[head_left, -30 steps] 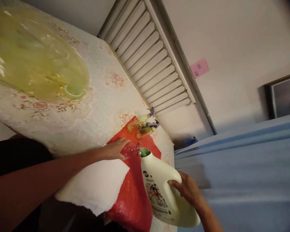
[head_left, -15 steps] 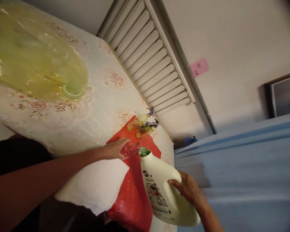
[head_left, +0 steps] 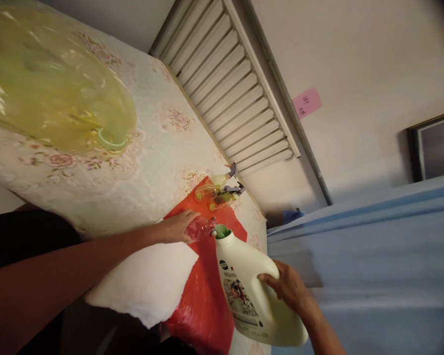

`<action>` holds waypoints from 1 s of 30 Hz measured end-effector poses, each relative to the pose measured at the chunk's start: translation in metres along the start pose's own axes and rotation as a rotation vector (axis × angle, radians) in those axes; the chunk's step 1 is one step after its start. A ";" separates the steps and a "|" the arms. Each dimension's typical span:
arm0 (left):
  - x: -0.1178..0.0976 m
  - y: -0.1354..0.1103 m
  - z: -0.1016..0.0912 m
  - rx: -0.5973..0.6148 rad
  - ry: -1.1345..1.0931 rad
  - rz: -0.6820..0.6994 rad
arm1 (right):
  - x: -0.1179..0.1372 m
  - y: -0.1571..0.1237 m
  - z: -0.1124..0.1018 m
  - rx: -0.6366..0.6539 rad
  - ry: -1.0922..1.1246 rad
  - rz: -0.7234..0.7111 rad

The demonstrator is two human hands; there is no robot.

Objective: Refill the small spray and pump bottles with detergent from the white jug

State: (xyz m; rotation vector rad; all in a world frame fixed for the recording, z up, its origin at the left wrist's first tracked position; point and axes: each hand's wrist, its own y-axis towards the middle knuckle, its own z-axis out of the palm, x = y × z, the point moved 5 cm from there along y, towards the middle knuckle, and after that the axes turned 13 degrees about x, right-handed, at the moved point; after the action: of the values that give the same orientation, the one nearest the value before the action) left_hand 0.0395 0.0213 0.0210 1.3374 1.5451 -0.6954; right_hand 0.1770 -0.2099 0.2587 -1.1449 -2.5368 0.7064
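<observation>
Left hand: the left hand (head_left: 179, 227) has its fingers closed round the base end of a small clear bottle (head_left: 197, 230), which looks red against what lies behind it.
Right hand: the right hand (head_left: 286, 288) has its fingers curled shut through the handle of a large pale jug (head_left: 244, 276), the thumb lying on the near side.
Bottle and jug: the small clear bottle is between the two hands, its neck right at the jug's uncapped mouth, where green shows inside; whether the two rims touch cannot be told.
Jug label: a dark round mark, some print and a flowery picture, too small to read.
Red sheet: a shiny red sheet (head_left: 206, 276) lies under and behind the bottle, partly covered by the jug.
Spray bottles: three with grey trigger heads sit close together beyond the left hand, the nearest spray bottle (head_left: 222, 199) on the red sheet.
White paper: a torn-edged white paper (head_left: 148, 278) is beside the left forearm, overlapping the red sheet.
Surface: the flower-patterned surface (head_left: 155, 167) also carries a bulging yellow see-through bag (head_left: 59, 74), well apart from the hands.
Wall: a pink note (head_left: 306, 102) is near a slatted panel (head_left: 225, 81).
</observation>
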 end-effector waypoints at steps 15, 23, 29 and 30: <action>0.003 -0.001 0.001 -0.010 -0.019 -0.005 | 0.003 -0.001 0.000 0.016 0.039 -0.003; 0.007 0.000 0.003 -0.012 -0.030 0.000 | 0.006 -0.003 -0.003 0.012 0.038 -0.010; 0.005 0.000 0.002 -0.013 -0.037 0.005 | 0.005 -0.001 -0.002 0.012 0.048 -0.009; 0.005 0.001 0.002 -0.009 -0.038 0.003 | 0.005 -0.001 -0.002 0.013 0.051 -0.009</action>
State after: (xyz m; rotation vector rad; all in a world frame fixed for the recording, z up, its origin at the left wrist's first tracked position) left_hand 0.0411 0.0217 0.0155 1.3124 1.5148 -0.7074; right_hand 0.1745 -0.2061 0.2615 -1.1319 -2.4898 0.6819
